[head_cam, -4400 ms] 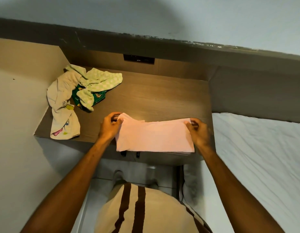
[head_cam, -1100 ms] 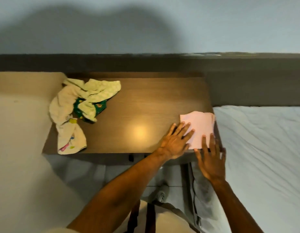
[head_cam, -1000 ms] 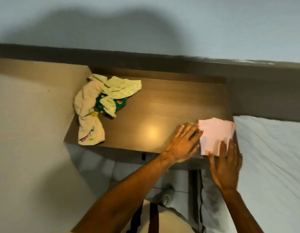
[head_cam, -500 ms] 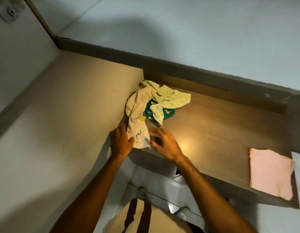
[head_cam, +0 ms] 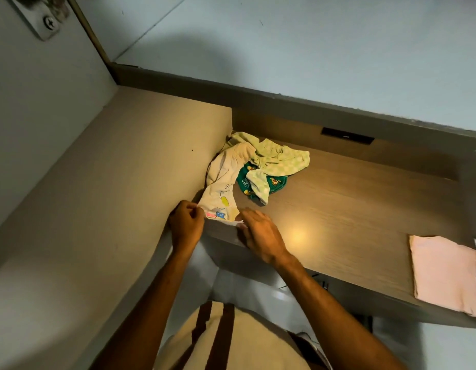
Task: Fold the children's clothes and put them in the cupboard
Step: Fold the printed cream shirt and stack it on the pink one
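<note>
We pinch hem of cream printed child's garment [head_cam: 223, 193] at wooden shelf [head_cam: 351, 206] front-left edge: left hand [head_cam: 186, 225] fisted on corner, right hand [head_cam: 260, 235] gripping other side; folded pink cloth [head_cam: 445, 273] lies far right

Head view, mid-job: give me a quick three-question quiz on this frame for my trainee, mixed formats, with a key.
1. True or false: the folded pink cloth lies at the right end of the wooden shelf, apart from the unfolded pile.
2. Multiple choice: which garment do the left hand and right hand grip? A) the cream printed garment B) the light green checked garment C) the dark green garment
3. Fill in: the unfolded pile sits at the shelf's ____ end, against the side panel.

Key: 1 true; 2 A; 3 left
</note>
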